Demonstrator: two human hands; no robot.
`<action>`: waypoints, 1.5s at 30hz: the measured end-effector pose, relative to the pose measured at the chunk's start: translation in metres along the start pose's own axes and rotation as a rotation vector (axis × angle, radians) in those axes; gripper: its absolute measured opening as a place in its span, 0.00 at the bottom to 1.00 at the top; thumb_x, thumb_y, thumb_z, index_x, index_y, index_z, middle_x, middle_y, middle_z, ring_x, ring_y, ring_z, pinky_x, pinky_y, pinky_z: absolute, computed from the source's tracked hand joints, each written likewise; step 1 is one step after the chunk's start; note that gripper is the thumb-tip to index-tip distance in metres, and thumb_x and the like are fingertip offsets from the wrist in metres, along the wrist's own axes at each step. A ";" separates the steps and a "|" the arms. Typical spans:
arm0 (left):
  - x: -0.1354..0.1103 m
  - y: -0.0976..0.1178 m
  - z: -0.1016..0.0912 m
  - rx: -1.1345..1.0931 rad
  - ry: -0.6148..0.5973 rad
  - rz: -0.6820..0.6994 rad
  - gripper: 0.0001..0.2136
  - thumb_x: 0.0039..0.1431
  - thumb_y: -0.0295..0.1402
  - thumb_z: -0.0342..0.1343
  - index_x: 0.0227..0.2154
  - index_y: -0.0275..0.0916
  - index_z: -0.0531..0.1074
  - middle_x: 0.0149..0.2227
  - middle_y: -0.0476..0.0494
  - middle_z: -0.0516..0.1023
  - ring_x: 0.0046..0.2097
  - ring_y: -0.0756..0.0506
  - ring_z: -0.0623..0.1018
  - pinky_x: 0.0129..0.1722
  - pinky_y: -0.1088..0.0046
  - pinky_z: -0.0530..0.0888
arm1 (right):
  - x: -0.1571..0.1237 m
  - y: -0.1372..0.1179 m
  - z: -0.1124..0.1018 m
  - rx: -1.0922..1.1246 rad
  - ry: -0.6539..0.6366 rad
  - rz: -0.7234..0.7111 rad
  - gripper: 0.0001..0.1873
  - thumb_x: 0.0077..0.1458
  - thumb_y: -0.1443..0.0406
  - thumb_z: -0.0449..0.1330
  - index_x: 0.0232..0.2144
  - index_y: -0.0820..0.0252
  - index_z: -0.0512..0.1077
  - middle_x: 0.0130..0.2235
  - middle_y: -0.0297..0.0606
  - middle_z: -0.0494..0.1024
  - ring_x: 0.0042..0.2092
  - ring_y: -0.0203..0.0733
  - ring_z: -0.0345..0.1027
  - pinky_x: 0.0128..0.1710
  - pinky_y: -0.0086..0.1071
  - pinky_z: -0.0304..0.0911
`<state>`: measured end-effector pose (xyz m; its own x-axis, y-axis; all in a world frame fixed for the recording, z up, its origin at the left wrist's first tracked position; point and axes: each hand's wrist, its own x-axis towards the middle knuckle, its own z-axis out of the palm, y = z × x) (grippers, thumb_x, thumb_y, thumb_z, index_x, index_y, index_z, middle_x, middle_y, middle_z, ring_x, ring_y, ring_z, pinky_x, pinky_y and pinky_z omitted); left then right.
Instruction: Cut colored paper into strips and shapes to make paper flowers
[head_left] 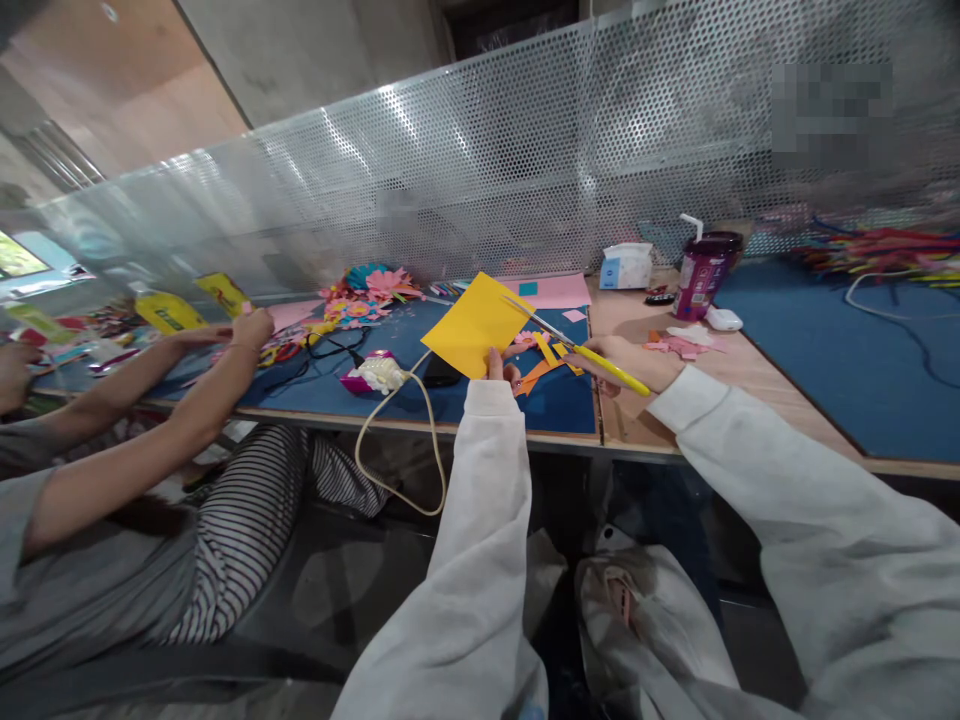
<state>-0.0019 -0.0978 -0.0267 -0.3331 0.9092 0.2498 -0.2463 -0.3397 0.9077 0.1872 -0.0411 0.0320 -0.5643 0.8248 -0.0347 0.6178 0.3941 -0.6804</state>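
Observation:
My left hand (502, 368) pinches the lower corner of a yellow sheet of paper (474, 325), held up over the blue mat (559, 405). My right hand (626, 362) grips scissors with yellow handles (581, 350); their blades point left and meet the sheet's right edge. Orange and yellow paper strips (546, 365) lie on the mat just under both hands. Both my arms are in white sleeves.
A co-worker at the left reaches an arm (187, 385) over the table near pink paper flowers (367, 292). A cream cable (397, 440) hangs off the table edge. A purple cup (703, 272), a tissue box (626, 265), pink scraps (682, 345) and a perforated metal screen (525, 150) stand behind.

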 end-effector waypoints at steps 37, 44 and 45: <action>0.002 0.000 0.000 0.109 0.004 -0.038 0.27 0.64 0.51 0.36 0.42 0.38 0.76 0.13 0.54 0.56 0.14 0.56 0.55 0.14 0.80 0.54 | -0.004 -0.008 0.001 -0.044 0.016 0.045 0.22 0.54 0.48 0.59 0.33 0.63 0.71 0.21 0.32 0.71 0.18 0.34 0.67 0.15 0.23 0.60; 0.001 0.000 -0.001 0.130 0.000 -0.023 0.28 0.63 0.53 0.37 0.42 0.38 0.76 0.13 0.54 0.57 0.14 0.56 0.55 0.14 0.80 0.53 | -0.004 -0.007 0.002 -0.048 0.035 0.035 0.20 0.55 0.51 0.59 0.33 0.63 0.73 0.19 0.32 0.70 0.17 0.32 0.65 0.14 0.23 0.57; 0.001 0.000 -0.001 0.130 0.003 -0.021 0.28 0.63 0.53 0.38 0.42 0.38 0.76 0.13 0.54 0.56 0.14 0.56 0.55 0.14 0.80 0.53 | -0.005 -0.008 0.002 -0.052 0.036 0.032 0.19 0.56 0.51 0.59 0.33 0.63 0.73 0.19 0.31 0.69 0.17 0.32 0.64 0.14 0.23 0.57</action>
<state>-0.0036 -0.0971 -0.0266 -0.3315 0.9151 0.2296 -0.1332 -0.2863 0.9488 0.1838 -0.0490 0.0362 -0.5241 0.8512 -0.0289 0.6633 0.3867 -0.6407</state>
